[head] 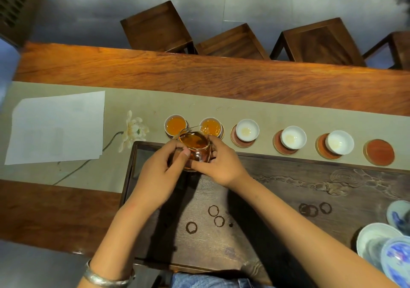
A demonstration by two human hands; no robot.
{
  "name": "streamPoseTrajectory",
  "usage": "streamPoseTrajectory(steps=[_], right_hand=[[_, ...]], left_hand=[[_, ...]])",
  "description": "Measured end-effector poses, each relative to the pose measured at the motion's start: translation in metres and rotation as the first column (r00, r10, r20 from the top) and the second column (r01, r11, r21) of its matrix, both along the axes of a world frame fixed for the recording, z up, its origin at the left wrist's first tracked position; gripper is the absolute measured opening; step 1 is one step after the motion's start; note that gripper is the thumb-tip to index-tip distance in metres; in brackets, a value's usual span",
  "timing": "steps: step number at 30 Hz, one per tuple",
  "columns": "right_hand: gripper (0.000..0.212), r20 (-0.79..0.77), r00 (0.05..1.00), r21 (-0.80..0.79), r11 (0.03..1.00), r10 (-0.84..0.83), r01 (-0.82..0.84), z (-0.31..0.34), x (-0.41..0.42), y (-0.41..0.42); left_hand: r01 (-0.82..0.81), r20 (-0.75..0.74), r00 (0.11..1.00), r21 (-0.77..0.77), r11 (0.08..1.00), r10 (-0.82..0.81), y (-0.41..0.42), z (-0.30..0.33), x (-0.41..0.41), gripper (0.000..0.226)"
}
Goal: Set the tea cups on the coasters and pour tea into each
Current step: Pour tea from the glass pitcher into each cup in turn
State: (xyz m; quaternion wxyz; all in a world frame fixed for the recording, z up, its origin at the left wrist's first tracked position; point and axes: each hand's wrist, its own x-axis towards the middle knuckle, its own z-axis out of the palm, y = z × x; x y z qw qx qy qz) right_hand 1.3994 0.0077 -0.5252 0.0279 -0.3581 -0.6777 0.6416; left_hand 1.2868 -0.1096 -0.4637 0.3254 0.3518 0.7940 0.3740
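Head view looks straight down on your two hands cupping the clear glass pitcher of amber tea (195, 149). Your left hand (158, 174) grips its near wall, thumb across the glass, and your right hand (224, 165) braces the other side, so the tilt stays controlled. The spout leans over the second white porcelain cup (211, 126), which looks full, though glare blurs the stream. The first white cup (176, 124) beside it already holds tea. Three empty white cups (247, 130) wait on round reddish wooden coasters (238, 142) along the beige runner on the table (199, 72). The last bare coaster (379, 152) needs a cup.
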Motion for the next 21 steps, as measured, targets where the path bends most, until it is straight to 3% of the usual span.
streamPoseTrajectory(steps=[6, 21], right_hand=[[0.077, -0.041, 0.999, 0.014, 1.0, -0.006, 0.007, 0.011, 0.006, 0.003], [0.053, -0.094, 0.982, 0.169, 0.97, -0.161, 0.175, 0.033, 0.044, 0.02]], left_hand=[[-0.032, 0.012, 0.999, 0.015, 0.999, 0.031, -0.001, 0.007, 0.011, 0.017], [0.109, -0.016, 0.994, 0.112, 0.988, -0.108, 0.029, 0.034, 0.035, 0.015]])
